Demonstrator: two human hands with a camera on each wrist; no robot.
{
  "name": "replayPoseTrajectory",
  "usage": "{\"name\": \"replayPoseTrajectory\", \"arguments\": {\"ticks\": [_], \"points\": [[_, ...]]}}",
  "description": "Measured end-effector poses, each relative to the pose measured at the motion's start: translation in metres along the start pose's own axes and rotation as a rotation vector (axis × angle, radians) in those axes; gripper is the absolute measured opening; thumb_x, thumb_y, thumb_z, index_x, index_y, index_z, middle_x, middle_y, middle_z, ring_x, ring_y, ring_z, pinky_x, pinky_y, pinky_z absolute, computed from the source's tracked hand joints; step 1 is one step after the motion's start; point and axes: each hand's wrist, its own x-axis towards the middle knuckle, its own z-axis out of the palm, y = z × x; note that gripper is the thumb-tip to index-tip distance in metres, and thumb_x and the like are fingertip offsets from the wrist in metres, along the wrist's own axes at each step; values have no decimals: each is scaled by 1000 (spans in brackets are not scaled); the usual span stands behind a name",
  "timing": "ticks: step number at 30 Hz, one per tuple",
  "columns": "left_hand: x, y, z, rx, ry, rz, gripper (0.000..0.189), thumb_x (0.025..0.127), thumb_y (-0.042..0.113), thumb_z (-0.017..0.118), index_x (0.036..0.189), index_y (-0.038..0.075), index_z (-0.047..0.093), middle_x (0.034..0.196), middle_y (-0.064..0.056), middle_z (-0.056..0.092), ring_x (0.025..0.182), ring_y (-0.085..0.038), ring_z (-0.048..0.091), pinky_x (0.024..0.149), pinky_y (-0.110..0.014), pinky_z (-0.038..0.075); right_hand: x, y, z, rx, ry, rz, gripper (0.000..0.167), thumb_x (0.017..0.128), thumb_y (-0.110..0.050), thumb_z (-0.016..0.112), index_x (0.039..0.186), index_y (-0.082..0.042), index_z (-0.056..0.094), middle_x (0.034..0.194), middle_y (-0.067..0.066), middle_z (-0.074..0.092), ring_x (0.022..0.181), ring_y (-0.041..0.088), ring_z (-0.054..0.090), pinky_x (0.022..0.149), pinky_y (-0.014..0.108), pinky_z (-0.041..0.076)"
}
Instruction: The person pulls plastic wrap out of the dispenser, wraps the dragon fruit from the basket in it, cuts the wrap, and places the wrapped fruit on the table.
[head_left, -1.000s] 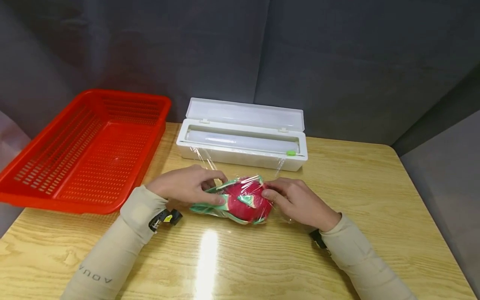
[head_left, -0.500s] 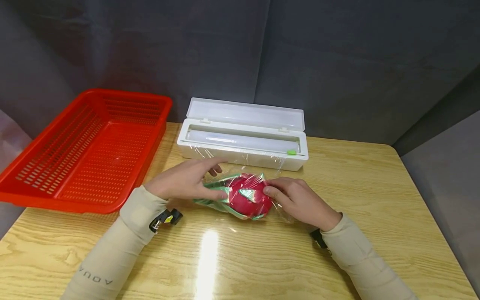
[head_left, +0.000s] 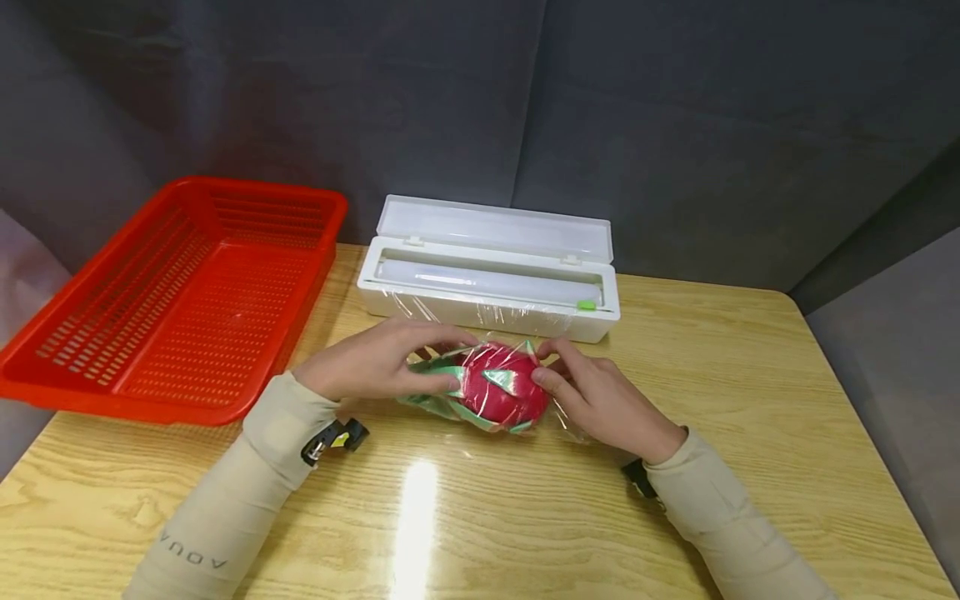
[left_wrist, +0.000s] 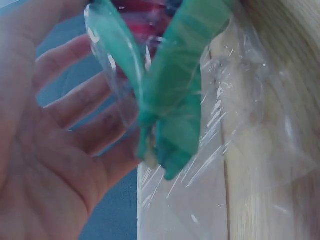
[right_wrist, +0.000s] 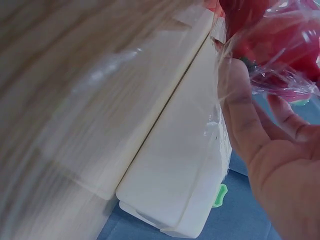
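Note:
A red dragon fruit (head_left: 504, 398) with green leaf tips, under clear cling film (right_wrist: 280, 85), is between my two hands above the table. My left hand (head_left: 386, 358) holds its leafy left end, thumb on the near side and fingers on the far side. Green leaves (left_wrist: 175, 70) show through the film in the left wrist view, beside the spread fingers. At the round right end, my right hand (head_left: 600, 400) grips fruit and film between thumb and fingers. Strands of film run back toward a white dispenser box (head_left: 420, 305), whose lid stands up.
Inside the dispenser box lies a roll of film (head_left: 487, 279), and a green slider (head_left: 587, 306) sits at its front right. A red plastic basket (head_left: 300, 325) stands at the left of the wooden table (head_left: 720, 358). Dark cloth (head_left: 675, 150) hangs behind.
My left fingers lifted off the far side and have come down again further right. The dragon fruit has shifted slightly up and right. My right index finger has risen a little at the fruit's end.

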Motion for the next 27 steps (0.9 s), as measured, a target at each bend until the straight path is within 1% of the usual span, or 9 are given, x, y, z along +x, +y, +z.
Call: {"name": "replayPoseTrajectory", "arguments": {"ticks": [3, 6, 9, 12, 15, 18, 20, 23, 27], "points": [[0, 0, 0, 2, -1, 9, 55, 96, 39, 72, 148, 29, 57, 140, 9, 67, 114, -9, 67, 97, -31, 60, -1, -1, 0, -36, 7, -27, 32, 106, -38, 56, 129, -16, 55, 81, -7, 66, 66, 5, 56, 66, 24, 54], [1, 0, 1, 16, 4, 27, 54, 97, 36, 69, 148, 27, 57, 140, 8, 67, 109, -8, 67, 96, -29, 60, -2, -1, 0, -63, 7, -37, 33, 107, -39, 52, 131, -16, 55, 74, -8, 60, 62, 5, 53, 62, 23, 51], [1, 0, 2, 36, 9, 32, 53, 98, 34, 68, 149, 25, 57, 139, 7, 68, 103, -8, 67, 95, -29, 60, -3, -2, 0, -84, 5, -37, 38, 106, -43, 54, 134, -16, 55, 89, -6, 72, 74, 3, 63, 71, 26, 58], [1, 0, 2, 57, 14, 38, 54, 98, 34, 68, 150, 24, 56, 139, 6, 69, 98, -8, 65, 93, -28, 60, -4, -4, -1, -93, 0, -37, 51, 100, -49, 62, 138, -16, 53, 110, 1, 76, 87, 7, 70, 79, 30, 63], [1, 0, 2, 73, 13, 33, 56, 98, 36, 68, 151, 25, 54, 139, 5, 69, 91, -8, 64, 88, -27, 60, -5, -5, 0, -135, 12, -28, 70, 90, -59, 70, 142, -16, 53, 126, 6, 70, 98, 16, 71, 85, 38, 64], [1, 0, 2, 75, 7, 32, 59, 97, 39, 69, 152, 26, 52, 138, 4, 69, 84, -10, 63, 82, -27, 59, -7, -6, 0, -204, 43, -18, 83, 81, -69, 75, 144, -18, 56, 137, 9, 62, 110, 24, 67, 91, 46, 63], [1, 1, 2, 71, 6, 25, 63, 95, 44, 71, 152, 27, 52, 137, 5, 70, 85, -9, 63, 80, -27, 60, -7, -6, 0, -242, 66, -20, 87, 76, -71, 77, 142, -19, 58, 139, 9, 58, 115, 27, 62, 93, 49, 62], [1, 2, 3, 41, 5, 17, 73, 89, 51, 77, 152, 27, 52, 136, 6, 70, 94, -8, 65, 83, -26, 60, -7, -6, 0, -273, 94, -39, 89, 71, -70, 82, 141, -20, 60, 136, 10, 57, 114, 27, 59, 91, 48, 62], [0, 2, 5, 8, 11, 17, 84, 80, 51, 86, 153, 27, 51, 134, 8, 70, 103, -7, 65, 86, -25, 59, -6, -5, 0, -280, 107, -52, 92, 68, -68, 86, 142, -20, 60, 135, 12, 56, 116, 29, 57, 90, 49, 61]]}}
